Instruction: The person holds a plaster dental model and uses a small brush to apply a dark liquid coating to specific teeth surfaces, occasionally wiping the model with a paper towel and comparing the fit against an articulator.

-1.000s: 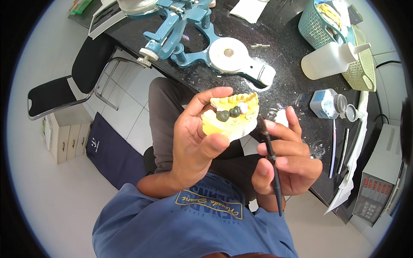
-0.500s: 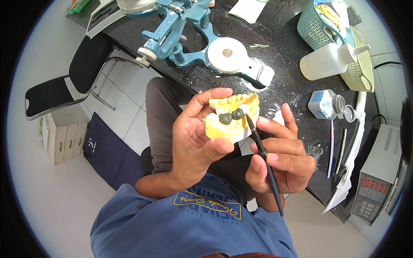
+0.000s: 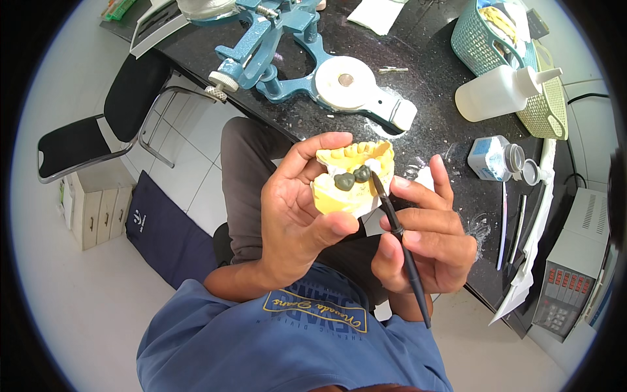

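Observation:
A yellow dental model (image 3: 341,195) with a pale base is in my left hand (image 3: 290,222), fingers and thumb closed round its sides. Dark green tooth forms (image 3: 344,181) sit along its near side beside a small white tooth (image 3: 373,163). In my right hand (image 3: 428,245) is a slim black pen-like tool (image 3: 411,274), gripped between fingers and thumb; its pointed tip meets the model at or beside the white tooth.
A blue articulator (image 3: 310,91) stands on the black worktop (image 3: 424,98). Rightward are two baskets (image 3: 473,42), a squeeze bottle (image 3: 486,98), an open jar (image 3: 490,158), thin rods (image 3: 503,222) and a grey device (image 3: 568,261). A chair (image 3: 124,98) stands at left.
My right hand has moved leftward and slightly up, bringing the tool's tip from beside the model onto it by the white tooth. The model is tilted slightly differently in my left hand.

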`<state>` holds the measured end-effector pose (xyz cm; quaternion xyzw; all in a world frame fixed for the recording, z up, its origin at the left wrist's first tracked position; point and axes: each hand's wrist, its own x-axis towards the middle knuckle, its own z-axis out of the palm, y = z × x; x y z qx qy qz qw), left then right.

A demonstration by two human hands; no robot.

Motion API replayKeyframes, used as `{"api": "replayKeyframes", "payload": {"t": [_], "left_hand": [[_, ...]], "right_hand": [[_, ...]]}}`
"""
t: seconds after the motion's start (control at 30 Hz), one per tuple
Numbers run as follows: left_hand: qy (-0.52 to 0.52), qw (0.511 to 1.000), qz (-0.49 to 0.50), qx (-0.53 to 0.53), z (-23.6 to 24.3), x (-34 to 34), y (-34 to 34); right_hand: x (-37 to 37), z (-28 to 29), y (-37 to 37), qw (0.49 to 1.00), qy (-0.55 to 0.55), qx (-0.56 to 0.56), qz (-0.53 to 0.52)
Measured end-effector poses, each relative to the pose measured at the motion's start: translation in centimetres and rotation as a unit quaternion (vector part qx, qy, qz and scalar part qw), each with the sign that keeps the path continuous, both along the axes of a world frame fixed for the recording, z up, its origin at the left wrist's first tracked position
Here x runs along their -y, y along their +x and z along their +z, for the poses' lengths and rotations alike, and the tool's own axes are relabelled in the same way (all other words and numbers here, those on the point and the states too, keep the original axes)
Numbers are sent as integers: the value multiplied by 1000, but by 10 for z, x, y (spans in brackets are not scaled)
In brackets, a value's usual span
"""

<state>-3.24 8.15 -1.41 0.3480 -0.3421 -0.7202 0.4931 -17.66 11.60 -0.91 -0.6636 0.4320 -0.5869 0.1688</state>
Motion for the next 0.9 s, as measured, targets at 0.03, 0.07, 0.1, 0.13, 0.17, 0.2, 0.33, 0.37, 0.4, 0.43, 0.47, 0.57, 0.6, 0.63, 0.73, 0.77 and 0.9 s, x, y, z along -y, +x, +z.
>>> {"api": "replayKeyframes", "payload": {"t": [0.03,0.07,0.1,0.13,0.17,0.2,0.33,0.37,0.4,0.43,0.47,0.57,0.6,0.63,0.73,0.77,0.9], "left_hand": [[1,1000,2,0,0,0,0],[1,1000,2,0,0,0,0],[-2,1000,1,0,0,0,0],[-5,1000,1,0,0,0,-1],[-5,1000,1,0,-1,0,0],[-6,1000,0,-2,-1,0,0],[-8,1000,2,-6,-2,-1,-1],[-8,1000,2,-6,-2,-1,-1],[-8,1000,3,-5,-2,-1,-1],[-8,1000,4,-5,-2,-1,-1],[-7,1000,4,-5,-2,-1,-1],[-5,1000,7,-8,-2,-2,-1],[-7,1000,5,-7,-1,-2,-1],[-8,1000,4,-7,-1,-3,0],[-6,1000,3,-5,0,-2,-1],[-6,1000,4,-5,0,-2,-1],[-7,1000,7,-2,0,-2,-1]], "right_hand": [[0,0,0,1000,3,-15,0],[0,0,-1,1000,3,-15,-1],[0,-2,-1,1000,-5,-4,0],[-1,-3,-1,1000,-13,7,1],[-1,-2,-1,1000,-13,7,1],[-1,-2,-1,1000,-13,4,0],[0,-3,0,1000,-13,3,-6],[0,-2,0,1000,-13,3,-6],[0,-2,0,1000,-11,3,-7],[1,-2,0,1000,-10,3,-8],[1,-3,0,1000,-10,3,-8],[1,-2,-2,1000,-15,4,3],[1,-1,-2,1000,-11,0,1],[0,0,-2,1000,-6,-4,-1],[-2,-4,-2,1000,-8,30,3],[-2,-3,-2,999,-8,31,3],[-1,-1,-2,1000,-3,24,1]]}}
